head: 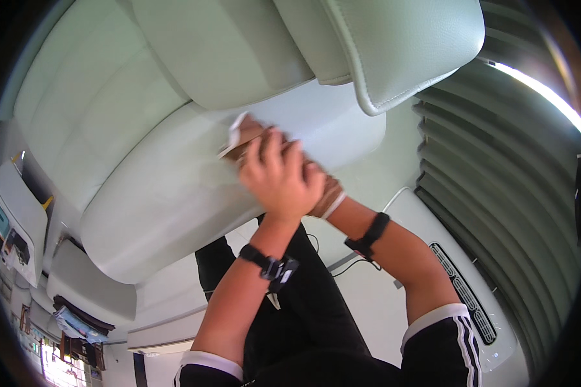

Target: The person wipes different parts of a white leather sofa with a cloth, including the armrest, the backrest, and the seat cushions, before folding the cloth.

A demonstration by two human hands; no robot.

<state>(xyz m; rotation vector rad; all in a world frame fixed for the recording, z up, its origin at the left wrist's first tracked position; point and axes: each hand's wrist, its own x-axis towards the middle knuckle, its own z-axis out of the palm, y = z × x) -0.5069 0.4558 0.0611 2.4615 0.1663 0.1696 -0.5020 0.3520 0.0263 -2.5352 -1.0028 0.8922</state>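
Note:
A brown cloth mitt or glove point(329, 196) with white edging covers my right hand point(298, 159) down to the wrist. My left hand point(283, 181) lies across the back of it, fingers bent around the brown fabric. Blur hides how the fingers underneath are set. The loose end of the fabric, edged in white, sticks out past my left fingertips. Both hands are just above or against the seat cushion point(174, 193) of a pale leather sofa; contact cannot be told.
Beyond the seat rise the sofa's backrest point(222, 48) and a stitched headrest or armrest point(411, 43). A dark pleated curtain point(494, 169) hangs at right, beside a white vented appliance point(416, 217). A thin black cable point(353, 266) trails near my legs. Left are a white table point(22, 193) and folded clothes point(80, 324).

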